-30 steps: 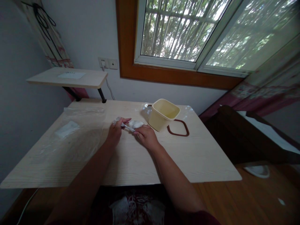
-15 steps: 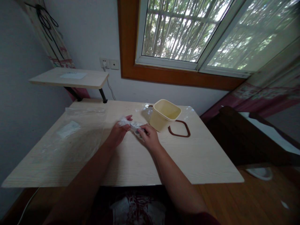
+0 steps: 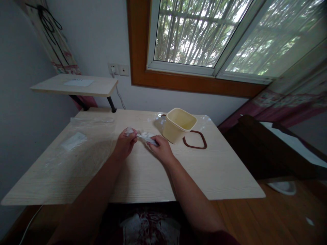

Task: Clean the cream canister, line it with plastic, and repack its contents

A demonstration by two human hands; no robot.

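A crumpled clear plastic bag (image 3: 144, 136) is stretched between my two hands above the middle of the desk. My left hand (image 3: 125, 144) is closed round one end, with a bit of the plastic sticking out past the fingers. The other end is pinched in my right hand (image 3: 161, 147); whether anything is inside the bag I cannot tell. Just beyond my right hand stands a pale yellow plastic bin (image 3: 176, 126), upright with its open top showing. Beside the bin lies a brown, rounded-square ring with a gap (image 3: 205, 140).
A large flat clear plastic bag (image 3: 92, 149) with a white label (image 3: 74, 141) covers the desk's left side. More clear plastic (image 3: 203, 121) lies behind the bin. A small raised shelf (image 3: 76, 84) on black legs stands at the back left. A window (image 3: 194, 37) is behind the desk.
My left hand's fingers have closed round the plastic bag, and the hand has shifted slightly left. The bag between my hands is now pulled longer and narrower. The bin and brown ring stay put.
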